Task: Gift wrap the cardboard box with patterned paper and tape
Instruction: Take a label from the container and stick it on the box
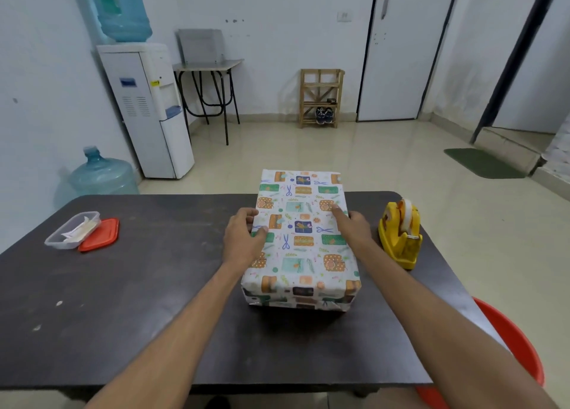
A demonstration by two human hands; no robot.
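Note:
The box (300,242) lies lengthwise on the dark table (154,285), fully covered in white patterned paper with orange, green and blue motifs. Its far end juts past the table's back edge. My left hand (242,239) grips the box's left edge, thumb on top and fingers over the side. On the right edge rests my right hand (351,226), with its forefinger pressed flat on the top face. A yellow tape dispenser (401,234) with a roll of clear tape stands just right of the box.
At the table's left sit a clear plastic tub (72,229) holding white scraps and its red lid (100,235). A red basin (512,344) shows below the table's right corner. A water dispenser (148,109), a spare bottle and a wooden rack stand on the floor beyond.

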